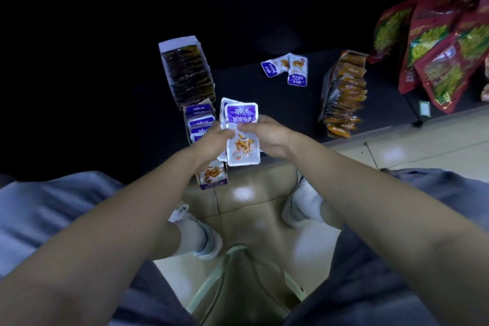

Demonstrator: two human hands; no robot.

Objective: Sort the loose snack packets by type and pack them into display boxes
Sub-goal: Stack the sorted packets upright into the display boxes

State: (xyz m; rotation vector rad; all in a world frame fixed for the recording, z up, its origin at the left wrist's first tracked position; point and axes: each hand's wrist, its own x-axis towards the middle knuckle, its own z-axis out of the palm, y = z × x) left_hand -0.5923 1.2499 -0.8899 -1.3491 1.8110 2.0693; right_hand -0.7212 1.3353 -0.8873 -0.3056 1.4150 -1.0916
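Observation:
I hold a small stack of purple-and-white snack packets (pixel 242 137) upright between both hands, just above the near edge of a dark low platform (pixel 285 103). My left hand (pixel 215 137) grips the stack's left edge and my right hand (pixel 260 133) grips its right edge. Directly left of the stack stands a purple display box (pixel 202 124) partly filled with the same packets. Two loose purple packets (pixel 287 69) lie farther back on the platform.
A display box of dark packets (pixel 186 71) stands behind the purple box. A box of orange packets (pixel 342 92) stands at the right. Large red and green snack bags (pixel 436 40) are piled far right. My knees and white shoes are below, on a tiled floor.

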